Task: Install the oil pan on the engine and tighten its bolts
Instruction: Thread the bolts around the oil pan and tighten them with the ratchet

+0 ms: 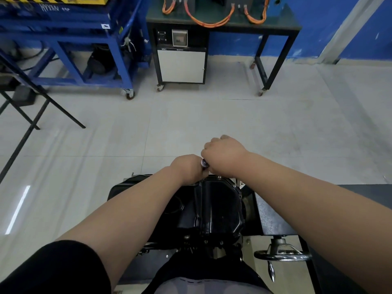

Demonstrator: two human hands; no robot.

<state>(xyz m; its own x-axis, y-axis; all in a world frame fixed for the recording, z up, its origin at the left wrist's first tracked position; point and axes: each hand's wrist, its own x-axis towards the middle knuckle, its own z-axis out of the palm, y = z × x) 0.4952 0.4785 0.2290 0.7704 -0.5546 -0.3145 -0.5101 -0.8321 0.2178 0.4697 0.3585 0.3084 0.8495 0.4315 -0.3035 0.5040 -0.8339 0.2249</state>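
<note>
Both hands are up at the far rim of the black oil pan (212, 206), which sits just under the forearms. The right hand (223, 155) is fisted round a metal tool (205, 163), its shiny end poking out toward the left hand (187, 169). That one is curled too, its grip hidden, can't tell. A handwheel (282, 256) sits below the right forearm. Well beyond the hands are a blue cart (84, 49) and a bench (275, 26) with orange cables (209, 23).

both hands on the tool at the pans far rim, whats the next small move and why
Probably a short turn of the metal tool to snug the bolt under it: left hand and right hand both grip it at the far rim, and the oil pan sits in place with bolts along its rim.
</note>
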